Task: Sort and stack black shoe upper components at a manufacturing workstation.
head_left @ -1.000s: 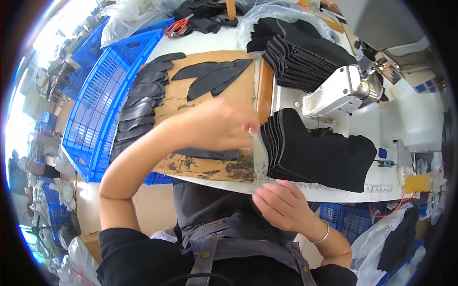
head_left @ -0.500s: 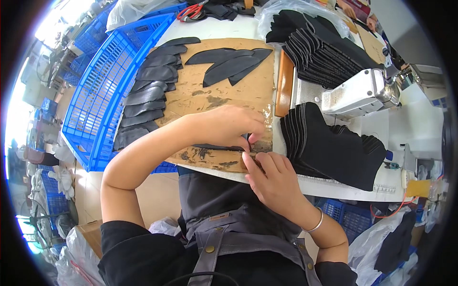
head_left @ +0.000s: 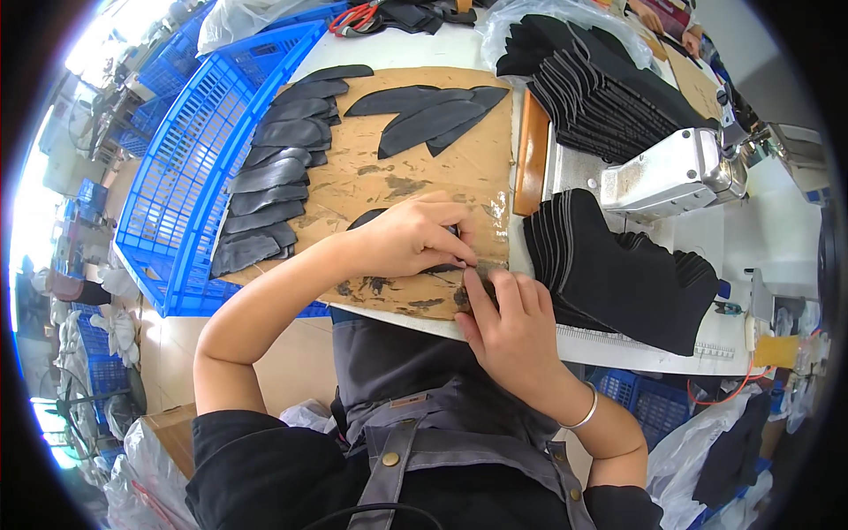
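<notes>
My left hand bends over the brown cardboard sheet, its thumb and fingers pinching a black leaf-shaped piece that mostly lies hidden beneath it. Beside those fingertips rests my right hand, thumb and index finger apart, the index tip meeting the piece's right end. Whether it presses on the piece or only touches it is hard to make out. Several similar black pieces overlap in a column along the sheet's left side. A few more black pieces cross one another near its far edge.
A blue plastic crate stands tilted at the left. To the right are stacked black fabric pieces, a second black stack and a white sewing machine. Red-handled scissors lie at the back; another person's hand shows far right.
My left hand has turned and drawn slightly left, uncovering the black piece's far end above the knuckles. My right index finger has shifted up and right, still near the left fingertips.
</notes>
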A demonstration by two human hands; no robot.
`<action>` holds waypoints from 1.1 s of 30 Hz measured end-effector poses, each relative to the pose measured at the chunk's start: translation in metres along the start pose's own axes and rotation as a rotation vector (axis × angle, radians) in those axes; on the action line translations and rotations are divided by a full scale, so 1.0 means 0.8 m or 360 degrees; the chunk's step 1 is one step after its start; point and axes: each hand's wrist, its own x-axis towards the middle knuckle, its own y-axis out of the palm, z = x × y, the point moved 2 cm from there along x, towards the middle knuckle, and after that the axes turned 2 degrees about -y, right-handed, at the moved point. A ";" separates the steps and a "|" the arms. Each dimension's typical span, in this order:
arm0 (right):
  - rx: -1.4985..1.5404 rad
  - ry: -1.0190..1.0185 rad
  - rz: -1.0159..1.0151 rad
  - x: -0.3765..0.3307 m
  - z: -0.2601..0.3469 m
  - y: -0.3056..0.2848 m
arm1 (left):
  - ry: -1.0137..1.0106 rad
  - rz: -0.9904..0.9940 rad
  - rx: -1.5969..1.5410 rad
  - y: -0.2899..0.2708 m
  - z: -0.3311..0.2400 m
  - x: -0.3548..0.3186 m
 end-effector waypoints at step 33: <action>0.0416 0.0067 -0.0293 0.061 -0.025 0.013 | -0.0313 -0.1327 -0.0475 -0.249 -0.088 -0.154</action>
